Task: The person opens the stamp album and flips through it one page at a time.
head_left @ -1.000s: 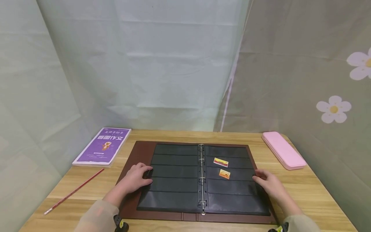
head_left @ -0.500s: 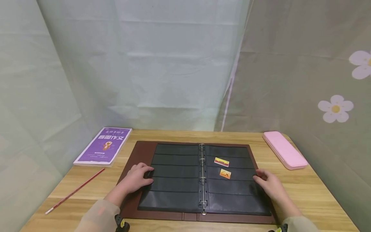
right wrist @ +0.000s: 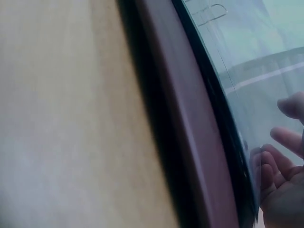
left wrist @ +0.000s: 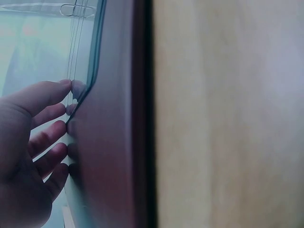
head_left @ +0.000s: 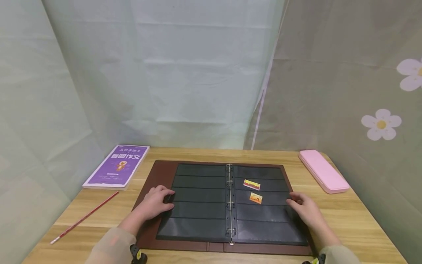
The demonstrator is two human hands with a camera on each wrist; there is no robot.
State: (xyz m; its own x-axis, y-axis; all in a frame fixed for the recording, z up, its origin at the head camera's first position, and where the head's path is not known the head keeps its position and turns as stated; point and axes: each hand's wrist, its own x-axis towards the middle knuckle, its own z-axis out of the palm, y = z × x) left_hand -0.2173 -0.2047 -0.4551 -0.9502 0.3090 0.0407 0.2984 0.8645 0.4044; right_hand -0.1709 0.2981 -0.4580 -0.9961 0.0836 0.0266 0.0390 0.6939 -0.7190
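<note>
Here we are, the brown album [head_left: 166,172] lying wide open on the wooden surface [head_left: 356,227], right between two sets of fingers! The left hand [head_left: 154,201] is at the outer edge of the left black page [head_left: 197,194], fingers released, loosely spread, thumb and tips touching that edge. Across the rings [head_left: 230,198], the right hand [head_left: 308,211] is at the opposite edge of the right page [head_left: 263,231], fingers relaxed and clenched on nothing, thumb apart from the index finger. Two little cards are on the right page, closer to the right fingers than the left! The orange card [head_left: 255,198] lies in the third row, about level with those fingertips; the yellow-and-red card [head_left: 252,184] sits one row farther out, both slightly tilted. Beyond the left fingers, out to the left, there's a purple book [head_left: 117,167], with a thin red stick [head_left: 85,217] lying slantwise nearer the left forearm. And past the right fingers, over at the far right, a pink case [head_left: 324,171] lies at an angle!
</note>
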